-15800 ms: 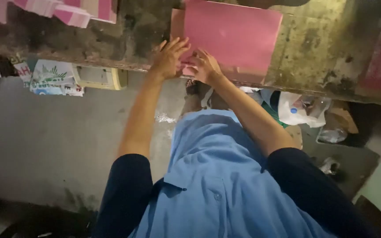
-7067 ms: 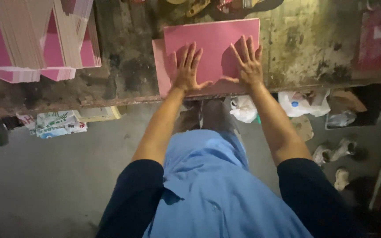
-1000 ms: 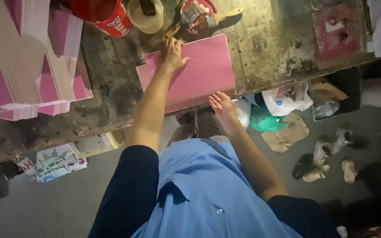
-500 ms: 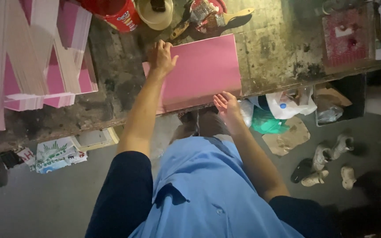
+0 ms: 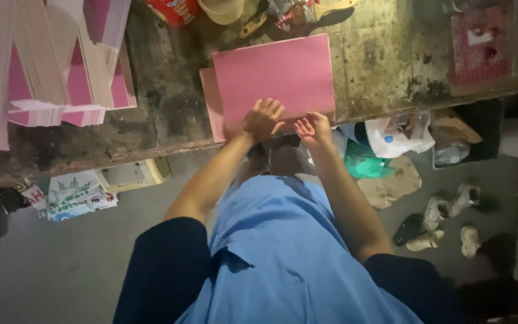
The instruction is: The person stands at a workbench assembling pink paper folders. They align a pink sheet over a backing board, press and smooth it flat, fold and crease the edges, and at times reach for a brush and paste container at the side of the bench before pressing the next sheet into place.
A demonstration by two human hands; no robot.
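Left hand [image 5: 263, 118] spread flat, right hand [image 5: 313, 127] fingers open, on pink sheet's [image 5: 274, 75] near edge.

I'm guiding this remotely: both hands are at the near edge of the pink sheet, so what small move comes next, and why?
Probably square the top pink sheet against the one under it. The lower sheet sticks out at the left, and the left hand and right hand already sit at the near edge.

sheet [image 5: 274, 75] on bench [image 5: 385, 66] | board stacks [image 5: 43, 66] left | tins, perhaps [image 5: 202, 7], behind (shoes [image 5: 445, 210] on floor, right)
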